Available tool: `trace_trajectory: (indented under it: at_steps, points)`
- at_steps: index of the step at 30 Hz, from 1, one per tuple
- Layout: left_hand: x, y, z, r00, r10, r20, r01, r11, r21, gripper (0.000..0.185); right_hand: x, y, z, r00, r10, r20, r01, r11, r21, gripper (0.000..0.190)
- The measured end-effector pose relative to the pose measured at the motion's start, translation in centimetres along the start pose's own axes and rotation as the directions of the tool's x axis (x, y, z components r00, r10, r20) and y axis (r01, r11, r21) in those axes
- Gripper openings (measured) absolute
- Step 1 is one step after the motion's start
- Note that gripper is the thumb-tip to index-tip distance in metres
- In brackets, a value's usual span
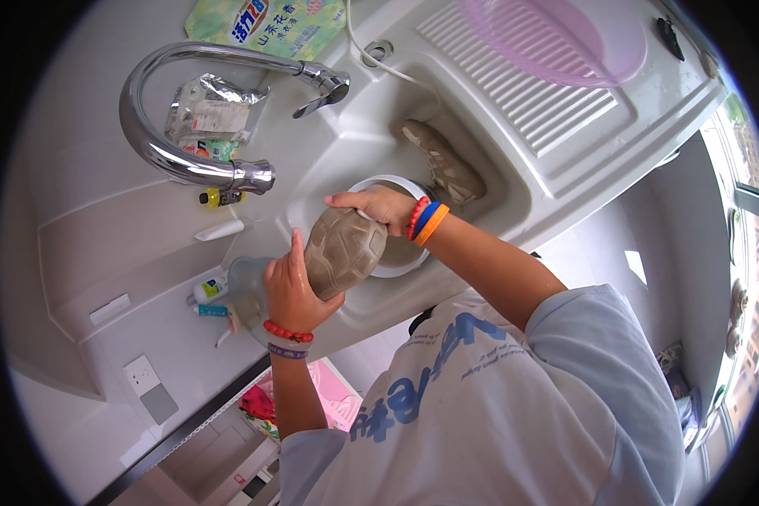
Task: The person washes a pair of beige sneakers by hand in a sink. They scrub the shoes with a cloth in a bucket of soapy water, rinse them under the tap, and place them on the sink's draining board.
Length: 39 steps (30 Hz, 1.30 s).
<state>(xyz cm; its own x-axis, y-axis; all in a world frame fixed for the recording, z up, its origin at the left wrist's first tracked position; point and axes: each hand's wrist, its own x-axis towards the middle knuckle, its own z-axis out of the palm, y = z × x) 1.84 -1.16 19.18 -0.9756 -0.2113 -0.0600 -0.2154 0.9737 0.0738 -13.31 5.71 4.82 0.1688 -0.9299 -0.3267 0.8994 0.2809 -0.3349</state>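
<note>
A wet shoe (346, 250) is held between my hands with its patterned sole facing up. My left hand (298, 288) grips its left side, index finger pointing up along the edge and thumb at the lower end. My right hand (379, 210) grasps the upper right end, with the thumb stretched to the left. Below the shoe, partly hidden by it and my right hand, a round white-rimmed bucket (411, 269) stands in the sink (329, 158). Another beige shoe (446, 163) lies on its side in the basin, beyond the bucket.
A chrome faucet (148, 136) arches over the sink's left side. Pink plastic basin (626, 44) rests on the ribbed drainboard (518, 82). Detergent bag (303, 31), silver pouch (218, 111), yellow bottle (218, 198) and a translucent basin (246, 297) are around the sink. A white hose (386, 66) runs into it.
</note>
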Motion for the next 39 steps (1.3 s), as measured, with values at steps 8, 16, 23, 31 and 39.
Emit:
trace_trajectory:
  at_steps: [8,16,23,31,39]
  points:
    - [-0.5,-0.1,0.1,0.991,-0.028,-0.132,-0.007,0.966,-0.259,0.091,-0.8,0.8,3.3,0.993,-0.020,0.119,-0.025,0.928,0.371,0.047]
    - [-0.2,0.1,0.6,0.965,-0.043,-0.258,-0.050,0.939,-0.341,0.089,0.0,2.2,3.5,0.989,-0.007,0.149,-0.071,0.857,0.511,0.044]
    - [-0.9,-2.2,2.9,0.991,-0.128,-0.040,0.101,0.911,-0.400,0.078,-1.5,1.3,0.1,0.995,0.038,-0.091,0.005,0.904,0.428,0.036]
    - [-4.7,-4.8,8.0,0.789,-0.592,0.168,0.351,0.209,-0.913,0.037,-5.0,-1.3,-0.3,0.949,-0.096,-0.300,0.044,0.983,-0.178,0.036]
    - [-2.4,-2.0,8.7,0.666,-0.627,0.404,0.016,-0.529,-0.848,0.040,-5.2,1.1,-0.4,0.988,-0.040,-0.150,0.005,0.973,-0.230,0.052]
